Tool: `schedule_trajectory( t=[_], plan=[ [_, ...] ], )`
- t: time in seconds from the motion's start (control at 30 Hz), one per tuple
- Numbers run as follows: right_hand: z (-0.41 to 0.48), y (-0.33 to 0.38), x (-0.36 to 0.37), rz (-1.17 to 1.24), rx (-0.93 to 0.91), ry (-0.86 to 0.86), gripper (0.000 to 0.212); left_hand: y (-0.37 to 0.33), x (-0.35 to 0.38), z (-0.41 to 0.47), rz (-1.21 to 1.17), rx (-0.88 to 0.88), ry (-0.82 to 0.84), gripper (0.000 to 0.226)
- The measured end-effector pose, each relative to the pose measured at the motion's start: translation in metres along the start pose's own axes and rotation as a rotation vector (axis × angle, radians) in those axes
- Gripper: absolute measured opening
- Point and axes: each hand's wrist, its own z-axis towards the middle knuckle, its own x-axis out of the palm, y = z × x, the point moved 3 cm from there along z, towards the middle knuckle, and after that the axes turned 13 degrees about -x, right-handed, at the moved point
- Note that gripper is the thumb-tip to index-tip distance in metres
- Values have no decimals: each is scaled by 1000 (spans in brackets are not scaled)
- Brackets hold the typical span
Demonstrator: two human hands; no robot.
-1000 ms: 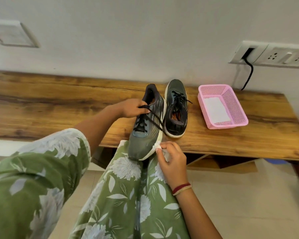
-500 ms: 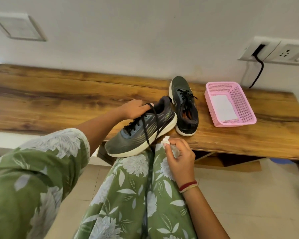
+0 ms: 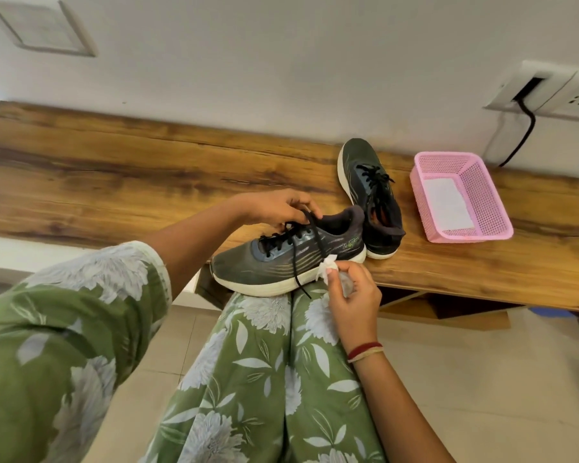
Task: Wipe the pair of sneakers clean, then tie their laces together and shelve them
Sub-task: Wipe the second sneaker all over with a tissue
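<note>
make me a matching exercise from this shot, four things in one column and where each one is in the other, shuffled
Things:
1. held sneaker
2. second sneaker
3. white wipe
4. pink basket

Places:
A. pinched in the right hand
B. on the wooden bench, far right, below the wall socket
C. resting on the lap, steadied by the left hand at its laces
D. flat on the bench, just left of the basket

Pairs: 1-C, 2-D, 3-A, 4-B

Long wooden bench (image 3: 114, 182) against a white wall (image 3: 281, 61), pale tiled floor (image 3: 482, 379) below
</note>
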Motion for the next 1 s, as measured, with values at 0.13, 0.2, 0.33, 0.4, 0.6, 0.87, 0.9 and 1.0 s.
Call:
schedule_trajectory(
  t=[0.13, 0.2, 0.33, 0.4, 0.6, 0.87, 0.9, 1.0],
  plan=[
    [-1, -4, -2, 9, 44, -39, 16, -3, -5, -12, 126, 39, -78, 30],
    [-1, -4, -1, -7, 43, -25, 18, -2, -5, -16, 321, 27, -170, 28],
    [0, -2, -1, -23, 33, -7, 19, 7, 9, -30, 400, -7, -391, 31],
    [0, -2, -2, -28, 29, 3, 19, 13, 20, -35, 327, -38, -529, 50],
    [-1, -2, -8, -62, 7, 17, 18, 34, 30, -26, 85, -144, -595, 24],
    [4, -2, -9, 96, 225, -102, 30, 40, 12, -28, 248, -14, -386, 32],
    [6, -2, -6, 138, 266, -111, 26, 42, 9, -28, 249, -11, -399, 33],
    [17, 5, 5, 224, 337, -104, 16, 45, -5, -29, 186, -27, -511, 35]
  ],
)
